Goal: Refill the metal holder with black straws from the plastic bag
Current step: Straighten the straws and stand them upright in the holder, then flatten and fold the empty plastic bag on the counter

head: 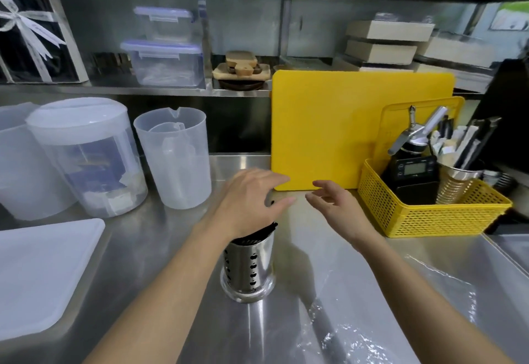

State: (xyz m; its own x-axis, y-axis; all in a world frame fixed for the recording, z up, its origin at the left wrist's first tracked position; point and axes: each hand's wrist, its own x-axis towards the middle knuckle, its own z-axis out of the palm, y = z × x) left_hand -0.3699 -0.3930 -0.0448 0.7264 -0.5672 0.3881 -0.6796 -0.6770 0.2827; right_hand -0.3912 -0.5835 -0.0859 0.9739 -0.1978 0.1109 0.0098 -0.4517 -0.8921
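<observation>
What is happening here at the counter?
A person is refilling a metal holder with black straws. The left hand is spread open over the straw tops; the right hand is open beside it, holding nothing. The plastic bag lies on the counter, right of the holder.

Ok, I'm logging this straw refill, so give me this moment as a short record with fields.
holder: perforated round metal holder, upright on the steel counter
straws: black straws standing in it
left hand: open, over the straw tops
right hand: open, holding nothing
bag: clear plastic bag, lying on the counter right of the holder
</observation>
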